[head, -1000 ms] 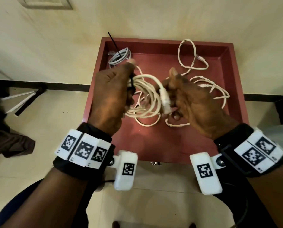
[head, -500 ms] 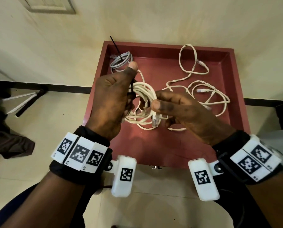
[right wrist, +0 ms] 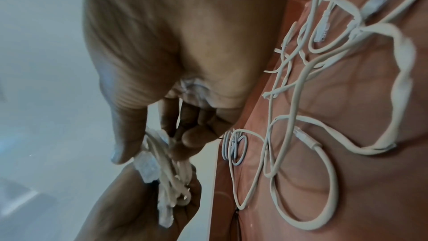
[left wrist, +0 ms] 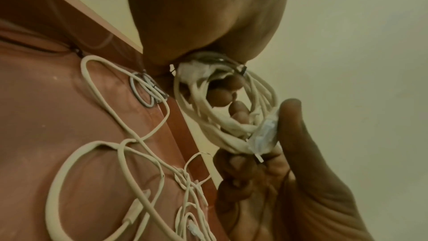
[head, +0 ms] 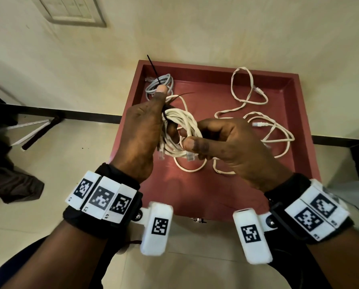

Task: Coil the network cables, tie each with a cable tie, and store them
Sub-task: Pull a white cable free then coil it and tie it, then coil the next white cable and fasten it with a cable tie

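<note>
Above the red tray [head: 216,68], my left hand [head: 164,113] grips a coil of white network cable [head: 187,119] at its far side, thumb up. A black cable tie [head: 166,110] sits round the coil there, its tail sticking out to the right. My right hand [head: 187,138] pinches the coil's near side, thumb laid across the strands just above a clear plug [head: 190,157]. In the left wrist view the coil [left wrist: 222,127] hangs between both hands. A grey coiled cable [head: 160,83] with a black tie lies in the tray's back left corner.
Loose white cables [head: 274,126] sprawl over the right half of the tray, one loop [head: 243,86] near the back wall. A cream wall stands just behind the tray. Dark cloth [head: 11,184] and a black and white stick [head: 34,132] lie on the floor at left.
My right hand has carried the plug end from upright beside the coil down to the coil's near side and now pinches the strands. My left hand keeps its grip.
</note>
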